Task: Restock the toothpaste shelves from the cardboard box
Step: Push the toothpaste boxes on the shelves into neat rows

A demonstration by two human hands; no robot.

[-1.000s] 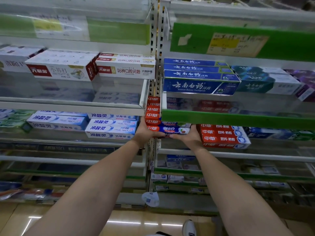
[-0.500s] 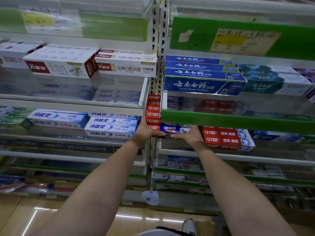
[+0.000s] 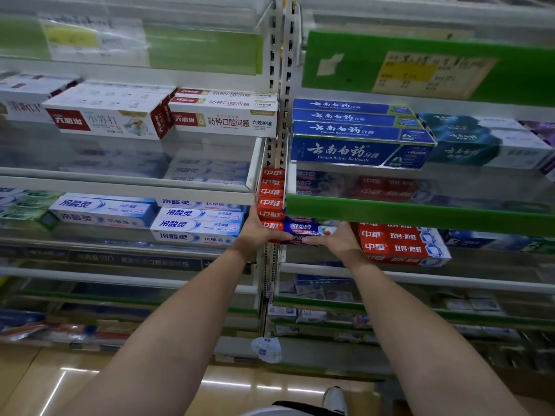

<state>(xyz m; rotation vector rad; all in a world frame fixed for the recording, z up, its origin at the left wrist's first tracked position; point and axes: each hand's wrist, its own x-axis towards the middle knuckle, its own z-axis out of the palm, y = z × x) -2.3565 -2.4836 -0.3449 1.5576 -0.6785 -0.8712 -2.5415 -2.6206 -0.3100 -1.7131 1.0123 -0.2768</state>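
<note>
Since a second ago barely anything moved: my left hand and right hand still clamp the ends of the red-blue toothpaste stack, seated at the middle shelf left end. Nearly placed, I judge. Six red box-ends visible; beside them three full red boxes. Cardboard box unseen.

A shop: stocked toothpaste shelves (price tags above).
</note>
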